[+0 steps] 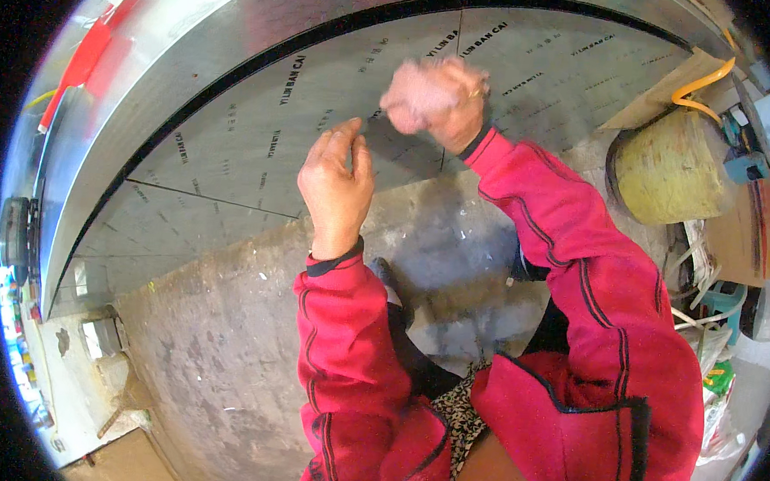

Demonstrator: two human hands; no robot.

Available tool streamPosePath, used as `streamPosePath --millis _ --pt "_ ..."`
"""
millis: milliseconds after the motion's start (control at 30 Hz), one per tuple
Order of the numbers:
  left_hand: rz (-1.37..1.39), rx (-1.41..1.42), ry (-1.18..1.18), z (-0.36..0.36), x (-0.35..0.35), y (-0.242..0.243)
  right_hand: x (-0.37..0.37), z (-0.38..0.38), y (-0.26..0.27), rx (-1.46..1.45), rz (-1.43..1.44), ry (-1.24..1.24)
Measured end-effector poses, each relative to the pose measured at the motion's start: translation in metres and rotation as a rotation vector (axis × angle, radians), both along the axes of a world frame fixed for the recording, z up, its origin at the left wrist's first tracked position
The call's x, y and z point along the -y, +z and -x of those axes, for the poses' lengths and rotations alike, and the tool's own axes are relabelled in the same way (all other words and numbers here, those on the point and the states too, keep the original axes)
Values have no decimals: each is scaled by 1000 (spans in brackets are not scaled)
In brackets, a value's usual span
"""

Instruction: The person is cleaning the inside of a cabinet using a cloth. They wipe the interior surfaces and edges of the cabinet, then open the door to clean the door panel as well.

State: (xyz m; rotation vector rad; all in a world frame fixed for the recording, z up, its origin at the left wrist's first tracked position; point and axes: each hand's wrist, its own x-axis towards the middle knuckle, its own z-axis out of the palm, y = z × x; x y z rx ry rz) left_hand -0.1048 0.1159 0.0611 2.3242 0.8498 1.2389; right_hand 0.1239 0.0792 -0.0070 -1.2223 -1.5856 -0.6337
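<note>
My left hand [338,179] is held up over the floor's edge, its fingers slightly bent and close together, the thumb a little apart; nothing shows in it. Farther forward and to the right, my right hand [438,99] is blurred, its fingers curled, with a ring on one finger. Whether it holds anything cannot be told. Both hands are in front of a grey panel [254,122] printed with repeated lettering. A black strip [237,69] runs along the panel's upper edge, below a shiny metal surface [173,53]. Red sleeves cover both my arms.
A worn concrete floor [223,336] lies below, with my shoe [383,271] on it. At the right stand a yellow bucket-like container [673,167], an orange hose [710,81], cardboard [731,239] and plastic bags [718,428]. A red object [84,61] is at the upper left.
</note>
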Motion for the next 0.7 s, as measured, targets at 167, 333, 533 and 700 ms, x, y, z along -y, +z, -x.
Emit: streamPosePath --millis 167,333,533,700 --pt "31 -13 16 13 -4 -4 33 13 -81 489 468 -61" --pt "344 -13 -53 21 -6 -1 53 23 -77 119 753 32" --pt "767 -21 -283 29 -17 -26 52 41 20 -1232 420 547" --pt "1508 285 -610 17 0 -15 59 53 69 -1442 308 905"
